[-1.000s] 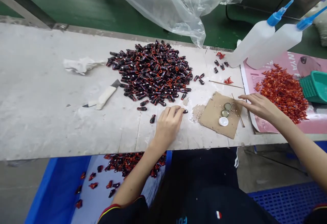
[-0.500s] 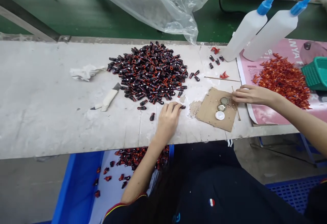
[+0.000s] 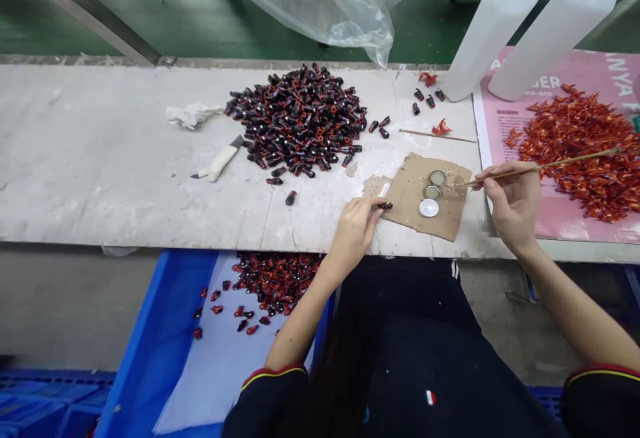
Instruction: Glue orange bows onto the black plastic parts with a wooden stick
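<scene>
Between the fingertips of my left hand (image 3: 356, 226) is a small black piece (image 3: 385, 205), held beside the near left edge of a cardboard square (image 3: 407, 181). My right hand (image 3: 515, 208) grips a thin wooden stick (image 3: 555, 163), its tip pointing left over the cardboard. On that cardboard sit two bottle caps (image 3: 433, 192) and a white round cap (image 3: 429, 208). A large heap of black pieces with orange-red ends (image 3: 305, 121) lies to the left, a single black piece (image 3: 291, 197) apart from it.
Orange-red pointed pieces (image 3: 585, 145) are heaped on a pink printed sheet (image 3: 510, 118). Two white bottles (image 3: 493, 35) stand at the back. A second stick (image 3: 437, 135) lies behind the cardboard. Left are a knife (image 3: 219, 161) and crumpled tissue (image 3: 190, 115). Below the table edge is a blue bin (image 3: 145, 331).
My right hand has picked up the stick from the cardboard's right edge and raised it. My left hand has moved right with the black piece, up to the cardboard. The view has shifted.
</scene>
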`<move>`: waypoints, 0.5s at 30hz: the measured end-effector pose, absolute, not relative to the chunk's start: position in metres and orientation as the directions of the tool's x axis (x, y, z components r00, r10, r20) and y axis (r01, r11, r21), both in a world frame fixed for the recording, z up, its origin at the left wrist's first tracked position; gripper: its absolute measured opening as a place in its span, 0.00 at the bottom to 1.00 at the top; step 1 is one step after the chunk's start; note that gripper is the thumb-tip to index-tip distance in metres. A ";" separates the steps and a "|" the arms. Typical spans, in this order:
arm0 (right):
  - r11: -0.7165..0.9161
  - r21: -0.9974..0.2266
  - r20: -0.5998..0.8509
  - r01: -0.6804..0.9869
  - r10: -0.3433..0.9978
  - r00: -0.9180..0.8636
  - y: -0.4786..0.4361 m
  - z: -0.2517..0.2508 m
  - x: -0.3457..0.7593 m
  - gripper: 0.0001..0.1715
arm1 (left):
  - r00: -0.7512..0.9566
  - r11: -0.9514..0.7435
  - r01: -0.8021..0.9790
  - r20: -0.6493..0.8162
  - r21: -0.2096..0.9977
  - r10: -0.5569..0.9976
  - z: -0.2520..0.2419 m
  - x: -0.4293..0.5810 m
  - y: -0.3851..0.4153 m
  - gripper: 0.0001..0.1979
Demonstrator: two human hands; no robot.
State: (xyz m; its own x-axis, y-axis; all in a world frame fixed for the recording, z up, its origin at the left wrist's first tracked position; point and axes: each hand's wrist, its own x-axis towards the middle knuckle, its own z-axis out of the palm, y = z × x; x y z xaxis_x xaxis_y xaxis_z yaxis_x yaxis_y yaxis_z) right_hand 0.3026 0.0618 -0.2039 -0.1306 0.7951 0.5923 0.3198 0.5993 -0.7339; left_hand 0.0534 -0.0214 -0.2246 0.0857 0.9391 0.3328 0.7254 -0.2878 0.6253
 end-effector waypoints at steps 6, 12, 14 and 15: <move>0.535 -0.801 0.534 0.268 0.842 -0.083 0.051 -0.204 0.302 0.06 | -0.006 -0.233 0.744 0.355 0.627 0.935 -0.230 0.063 -0.034 0.09; 0.713 -0.433 0.512 0.552 0.698 -0.501 0.083 -0.212 0.327 0.11 | -0.043 -0.191 0.805 0.376 0.562 0.926 -0.229 0.041 -0.022 0.08; 0.734 -0.391 0.458 0.555 0.679 -0.574 0.095 -0.216 0.332 0.15 | -0.024 -0.199 0.823 0.382 0.533 0.924 -0.226 0.030 -0.013 0.08; 0.737 -0.381 0.452 0.558 0.675 -0.582 0.103 -0.216 0.334 0.17 | -0.017 -0.202 0.829 0.385 0.522 0.923 -0.224 0.024 -0.008 0.08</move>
